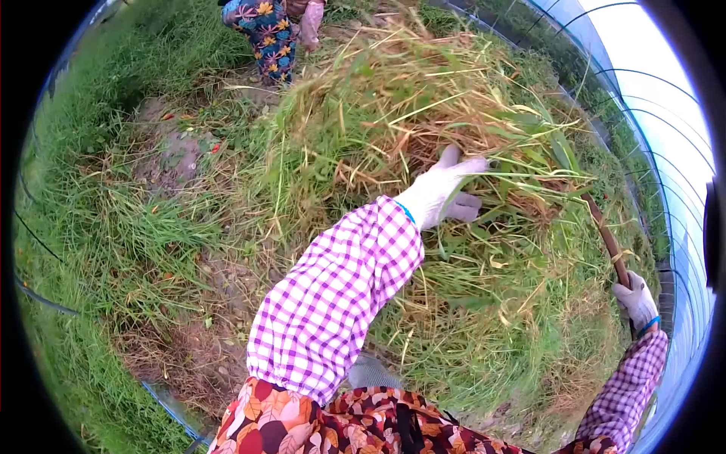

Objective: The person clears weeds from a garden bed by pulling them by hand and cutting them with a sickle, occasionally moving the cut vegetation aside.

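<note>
My left hand [448,191], in a whitish work glove, presses with fingers spread against a big heap of pulled grass [401,113]. Green blades and dry brown stems are tangled together in the heap, and some blades lie over my fingertips. At the right, my right hand [639,299], gloved too, is wrapped round a brown wooden handle [605,234]. The handle's upper end runs into the grass, so whatever is fixed to it is hidden. Both arms wear purple-and-white checked sleeves [340,295].
Another person in blue floral trousers [268,38] is at the top, beyond the heap. Small red pieces [215,149] lie near bare soil [172,159] on the left. Greenhouse film with hoops [650,83] curves along the right. A grey shoe [374,372] shows below my left arm.
</note>
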The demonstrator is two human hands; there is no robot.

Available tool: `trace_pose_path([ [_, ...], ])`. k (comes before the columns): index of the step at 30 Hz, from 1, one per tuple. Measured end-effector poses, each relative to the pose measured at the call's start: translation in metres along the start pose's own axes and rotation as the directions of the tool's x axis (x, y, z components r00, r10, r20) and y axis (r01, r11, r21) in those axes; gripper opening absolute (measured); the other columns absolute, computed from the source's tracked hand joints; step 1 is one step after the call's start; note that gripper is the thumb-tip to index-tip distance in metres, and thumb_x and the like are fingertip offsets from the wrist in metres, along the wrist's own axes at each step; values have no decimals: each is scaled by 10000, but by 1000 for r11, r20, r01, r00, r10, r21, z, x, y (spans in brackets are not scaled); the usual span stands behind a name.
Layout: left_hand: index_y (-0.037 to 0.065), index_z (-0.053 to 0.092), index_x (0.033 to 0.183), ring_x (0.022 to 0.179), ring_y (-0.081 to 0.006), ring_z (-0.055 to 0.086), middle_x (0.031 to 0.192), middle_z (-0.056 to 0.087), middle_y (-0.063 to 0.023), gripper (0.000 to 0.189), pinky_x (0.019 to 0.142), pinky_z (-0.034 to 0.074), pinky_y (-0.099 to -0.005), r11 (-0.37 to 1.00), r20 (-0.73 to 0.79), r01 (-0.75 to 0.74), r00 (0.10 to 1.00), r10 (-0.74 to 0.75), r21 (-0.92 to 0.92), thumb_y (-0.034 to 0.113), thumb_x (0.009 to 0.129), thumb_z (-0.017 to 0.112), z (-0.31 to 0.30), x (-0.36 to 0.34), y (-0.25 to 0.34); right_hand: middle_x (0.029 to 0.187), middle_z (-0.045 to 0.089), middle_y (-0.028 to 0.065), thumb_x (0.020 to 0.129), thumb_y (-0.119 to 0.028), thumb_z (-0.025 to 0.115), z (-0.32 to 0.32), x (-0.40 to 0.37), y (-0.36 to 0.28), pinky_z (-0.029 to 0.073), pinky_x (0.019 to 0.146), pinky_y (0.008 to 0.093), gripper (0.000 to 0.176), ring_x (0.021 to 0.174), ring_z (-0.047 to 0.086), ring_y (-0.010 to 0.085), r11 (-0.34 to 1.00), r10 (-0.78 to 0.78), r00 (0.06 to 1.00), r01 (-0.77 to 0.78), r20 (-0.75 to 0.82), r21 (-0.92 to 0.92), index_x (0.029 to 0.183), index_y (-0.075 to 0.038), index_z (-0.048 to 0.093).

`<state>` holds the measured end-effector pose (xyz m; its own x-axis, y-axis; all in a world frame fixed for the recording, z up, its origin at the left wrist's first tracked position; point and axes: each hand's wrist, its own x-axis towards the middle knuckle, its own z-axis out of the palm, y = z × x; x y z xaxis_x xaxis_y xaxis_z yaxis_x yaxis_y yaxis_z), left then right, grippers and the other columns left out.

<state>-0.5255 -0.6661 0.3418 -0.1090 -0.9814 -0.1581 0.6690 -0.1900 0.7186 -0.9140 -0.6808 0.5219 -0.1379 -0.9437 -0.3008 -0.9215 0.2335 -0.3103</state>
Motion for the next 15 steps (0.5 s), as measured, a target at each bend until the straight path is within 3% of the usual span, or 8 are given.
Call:
trace_pose_path([
  [2, 78, 215, 1506, 1172, -359, 535, 1522, 276, -194, 729, 948, 489, -430, 946, 157, -145, 982, 102, 290, 344, 934, 581, 16, -9, 18, 574, 430, -32, 868, -203, 584, 28, 37, 55, 304, 359, 253, 155, 396, 375, 81, 982, 13, 1000, -12, -4, 188, 892, -96, 474],
  [5, 87, 359, 1451, 1057, -297, 620, 1393, 466, -172, 602, 887, 540, -392, 935, 98, -116, 991, 88, 335, 331, 948, 581, -21, -54, 24, 567, 434, -40, 918, -264, 603, 122, 88, 78, 326, 366, 265, 204, 399, 386, 96, 795, 71, 997, -57, 0, 604, 855, -139, 455],
  [8, 13, 398, 1409, 1046, -257, 628, 1282, 551, -189, 540, 911, 529, -380, 906, -281, 31, 955, 98, 423, 263, 959, 561, -130, -144, 6, 571, 414, -42, 965, -263, 555, 216, 154, 69, 370, 416, 273, 173, 460, 425, 112, 261, 217, 976, -88, 30, 961, 852, -163, 471],
  [11, -20, 472, 1344, 1115, -276, 592, 1262, 584, -196, 533, 953, 464, -323, 606, -750, 482, 576, 326, 633, 196, 875, 601, -289, -324, -64, 578, 417, -32, 972, -236, 549, 254, 227, 77, 391, 421, 276, 181, 454, 419, 116, -195, 311, 947, -20, 82, 980, 840, -137, 474],
  [12, -68, 480, 1305, 898, -203, 610, 1081, 637, -131, 512, 789, 498, -301, 463, -779, 630, 452, 434, 624, 184, 883, 623, -332, -411, -98, 569, 417, -27, 968, -234, 556, 254, 223, 78, 388, 413, 278, 189, 447, 416, 119, -247, 305, 947, -25, 102, 969, 833, -131, 474],
  [13, -46, 547, 1223, 986, -270, 626, 1124, 645, -198, 452, 874, 483, -329, 493, -901, 755, 341, 269, 433, 198, 851, 622, -322, -487, -103, 561, 417, -22, 964, -231, 563, 255, 220, 79, 385, 406, 281, 197, 440, 412, 122, -297, 298, 946, -31, 123, 954, 825, -125, 474],
  [14, -33, 580, 1140, 867, -260, 634, 1033, 668, -165, 373, 793, 501, -338, 636, -937, 700, 141, 321, 323, 189, 844, 627, -379, -607, -167, 581, 420, -32, 964, -231, 566, 244, 182, 56, 395, 418, 275, 179, 460, 421, 111, -130, 333, 943, 48, -2, 990, 839, -139, 479],
  [15, -4, 594, 1106, 826, -259, 631, 1010, 654, -145, 338, 721, 510, -368, 827, -958, 491, 69, 278, 275, 201, 839, 623, -349, -677, -194, 601, 422, -42, 965, -231, 569, 232, 141, 26, 405, 430, 270, 161, 479, 430, 99, 49, 328, 937, 111, -121, 993, 853, -152, 484],
])
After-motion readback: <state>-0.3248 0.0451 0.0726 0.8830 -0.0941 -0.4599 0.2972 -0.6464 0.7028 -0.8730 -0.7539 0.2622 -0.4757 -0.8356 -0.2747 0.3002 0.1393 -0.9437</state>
